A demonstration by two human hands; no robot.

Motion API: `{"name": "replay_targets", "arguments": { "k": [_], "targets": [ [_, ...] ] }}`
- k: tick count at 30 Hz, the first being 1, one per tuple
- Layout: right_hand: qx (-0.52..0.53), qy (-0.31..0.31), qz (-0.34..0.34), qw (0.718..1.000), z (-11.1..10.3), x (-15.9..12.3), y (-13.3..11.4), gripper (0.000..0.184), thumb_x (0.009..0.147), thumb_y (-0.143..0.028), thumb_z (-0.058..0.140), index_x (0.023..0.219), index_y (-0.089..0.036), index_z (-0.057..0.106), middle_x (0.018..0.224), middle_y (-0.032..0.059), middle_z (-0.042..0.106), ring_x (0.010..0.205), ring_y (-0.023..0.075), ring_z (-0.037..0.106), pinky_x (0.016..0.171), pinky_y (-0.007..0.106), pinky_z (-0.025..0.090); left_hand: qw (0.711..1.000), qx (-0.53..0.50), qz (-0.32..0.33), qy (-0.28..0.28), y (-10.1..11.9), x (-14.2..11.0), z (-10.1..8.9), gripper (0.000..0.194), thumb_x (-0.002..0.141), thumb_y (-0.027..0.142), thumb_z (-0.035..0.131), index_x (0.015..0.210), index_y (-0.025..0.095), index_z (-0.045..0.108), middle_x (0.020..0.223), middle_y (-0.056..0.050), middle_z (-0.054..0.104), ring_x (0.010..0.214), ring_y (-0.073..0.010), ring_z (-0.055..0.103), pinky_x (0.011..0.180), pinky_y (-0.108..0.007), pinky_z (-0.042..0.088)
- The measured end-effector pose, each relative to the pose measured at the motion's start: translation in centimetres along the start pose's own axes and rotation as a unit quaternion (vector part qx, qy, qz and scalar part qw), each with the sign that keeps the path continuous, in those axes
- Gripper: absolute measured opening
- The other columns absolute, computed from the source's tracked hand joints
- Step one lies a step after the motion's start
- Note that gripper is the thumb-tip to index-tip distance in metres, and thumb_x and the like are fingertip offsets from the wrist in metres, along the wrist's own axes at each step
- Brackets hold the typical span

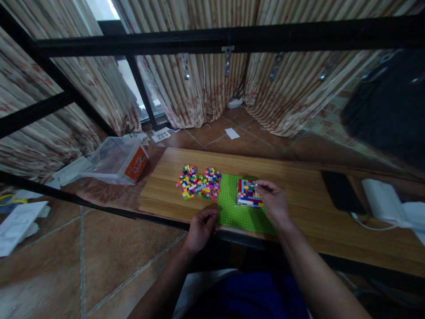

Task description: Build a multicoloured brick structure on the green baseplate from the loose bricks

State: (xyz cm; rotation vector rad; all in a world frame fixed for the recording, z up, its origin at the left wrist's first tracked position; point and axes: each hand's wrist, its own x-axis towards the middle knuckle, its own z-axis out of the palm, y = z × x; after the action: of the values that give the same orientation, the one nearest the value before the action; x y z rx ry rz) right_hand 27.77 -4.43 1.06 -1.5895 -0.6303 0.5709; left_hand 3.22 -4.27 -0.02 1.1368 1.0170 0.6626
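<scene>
A green studded baseplate (229, 217) lies on the wooden bench. On it stands a low block built of multicoloured toy bricks (247, 195), with red, blue, white and yellow rows. My right hand (275, 201) reaches over the build's right side, thumb and finger pinched on a small toy brick at its upper right corner; the fingers mostly cover that brick. My left hand (202, 228) rests at the bench's front edge beside the baseplate's left edge. Its fingers are curled together, and whatever they may hold is hidden. Left of the baseplate spreads a pile of loose toy bricks (199, 184).
A black phone (341, 190) and a white device with a cable (381, 199) lie on the bench (305, 204) at right. A clear plastic box (113, 161) with an orange label stands beyond the bench's left end. A black metal bar (199, 42) crosses ahead, before curtains.
</scene>
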Motion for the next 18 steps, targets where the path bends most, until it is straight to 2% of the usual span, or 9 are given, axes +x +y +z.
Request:
{"name": "replay_targets", "arguments": {
  "k": [9,11,14,16,18],
  "targets": [
    [-0.001,-0.016,0.002,1.000,-0.4,0.1,0.2,0.034,0.061,-0.042,0.073,0.086,-0.019,0.071,0.077,0.0033,0.071,0.064,0.0168,0.061,0.061,0.033,0.050,1.000,-0.004,0.012,0.008,0.0,0.0,0.2,0.034,0.081,0.045,0.064,0.096,0.015,0.066,0.052,0.004,0.057,0.043,-0.0085,0.049,0.045,-0.020,0.041],
    [-0.046,0.001,-0.039,0.998,-0.6,-0.4,-0.4,0.034,0.064,-0.044,0.071,0.088,-0.019,0.071,0.081,0.0050,0.071,0.069,0.0184,0.062,0.065,0.034,0.051,1.000,-0.011,0.015,0.006,0.1,-0.1,0.2,0.033,0.080,0.046,0.064,0.094,0.015,0.066,0.052,0.004,0.057,0.042,-0.0081,0.048,0.044,-0.020,0.040],
    [-0.160,0.033,-0.165,0.973,-0.4,-1.8,-2.0,0.029,0.074,-0.042,0.065,0.091,-0.019,0.071,0.096,0.0091,0.069,0.088,0.0226,0.062,0.078,0.038,0.050,1.000,-0.023,0.019,0.006,0.0,-0.1,0.4,0.033,0.080,0.046,0.064,0.092,0.015,0.066,0.053,0.005,0.056,0.042,-0.0076,0.048,0.044,-0.020,0.040],
    [-0.195,-0.002,-0.227,0.954,0.3,-3.2,-3.2,0.025,0.081,-0.039,0.060,0.093,-0.021,0.070,0.100,0.0088,0.068,0.092,0.0222,0.062,0.083,0.038,0.049,0.999,-0.027,0.024,0.008,-0.2,0.0,0.4,0.033,0.080,0.046,0.064,0.093,0.015,0.066,0.053,0.005,0.056,0.042,-0.0075,0.048,0.044,-0.019,0.041],
    [-0.195,-0.087,-0.250,0.945,1.5,-4.5,-4.0,0.022,0.086,-0.036,0.054,0.094,-0.022,0.069,0.096,0.0068,0.068,0.087,0.0201,0.063,0.081,0.035,0.050,0.999,-0.029,0.030,0.013,-0.6,0.1,0.5,0.033,0.081,0.045,0.064,0.094,0.015,0.066,0.054,0.004,0.056,0.043,-0.0077,0.050,0.044,-0.019,0.041]
  ]
}}
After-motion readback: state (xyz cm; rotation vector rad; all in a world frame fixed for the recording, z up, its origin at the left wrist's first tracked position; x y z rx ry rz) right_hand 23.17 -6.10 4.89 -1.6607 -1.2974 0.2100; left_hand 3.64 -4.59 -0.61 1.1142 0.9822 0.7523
